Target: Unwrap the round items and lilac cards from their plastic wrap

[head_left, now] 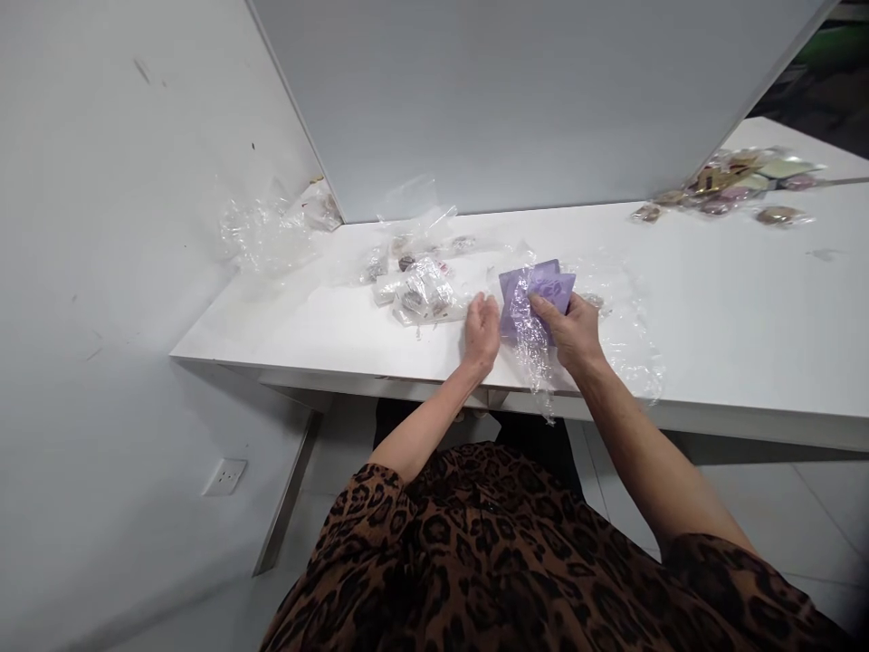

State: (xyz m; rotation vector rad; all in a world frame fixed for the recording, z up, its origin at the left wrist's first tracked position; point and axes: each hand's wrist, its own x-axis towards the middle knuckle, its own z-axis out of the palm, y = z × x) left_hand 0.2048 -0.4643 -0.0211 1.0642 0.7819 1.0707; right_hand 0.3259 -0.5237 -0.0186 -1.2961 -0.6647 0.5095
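My right hand grips flat purple packets, thumb pressed on top. They are square-cornered, overlap like a small fan, and carry a darker print. Crinkled clear plastic wrap hangs from them over the table's front edge. Just left of the packets, my left hand is upright on its side with its fingers extended and nothing visible in them. Beyond it lie small clear-wrapped pieces, some with dark contents I cannot make out. More clear plastic spreads to the right of my right hand.
The white table runs along a grey upright panel. Crumpled clear plastic lies at the left by the wall. At the back right sits a pile of small wrapped pieces in pink, brown and gold. A wall socket is low left.
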